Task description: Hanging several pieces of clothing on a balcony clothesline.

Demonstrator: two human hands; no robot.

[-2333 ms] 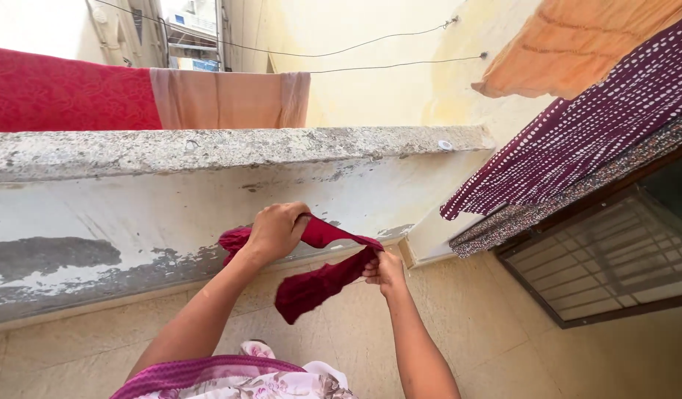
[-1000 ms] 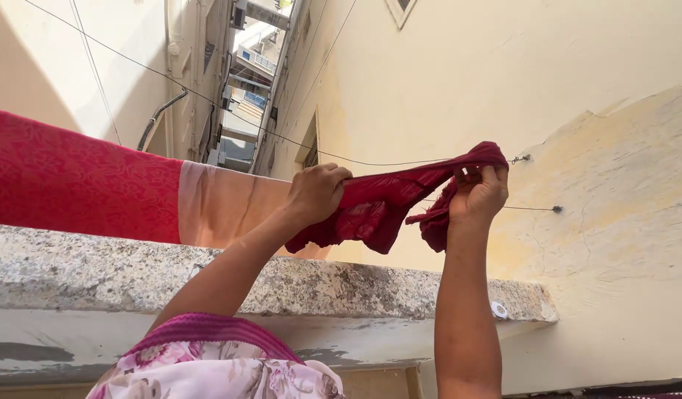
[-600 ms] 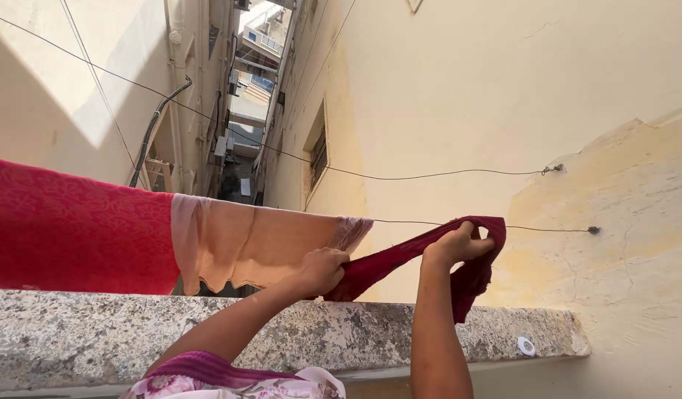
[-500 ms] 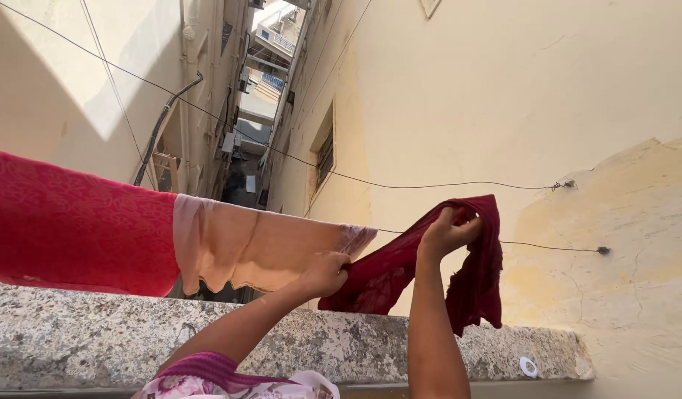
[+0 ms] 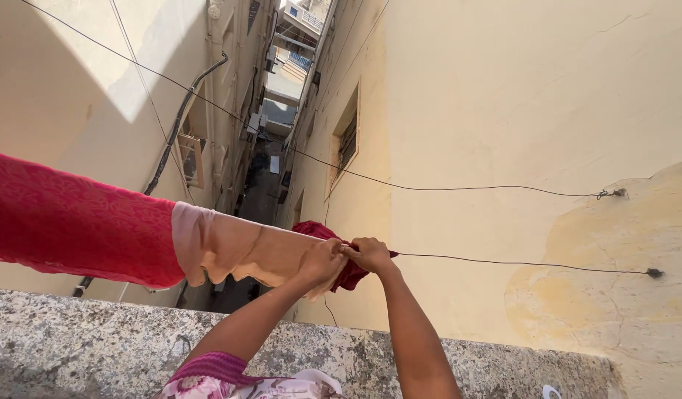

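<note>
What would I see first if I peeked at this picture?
Two hands, the left hand and right hand, meet on a dark red cloth draped over the clothesline, in the middle. To the left hang a peach cloth and a bright red cloth, above a speckled stone ledge.

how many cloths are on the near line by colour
dark red garment, under both the left hand and right hand: 1
peach cloth: 1
bright red cloth: 1
total on the clothesline: 3
</note>
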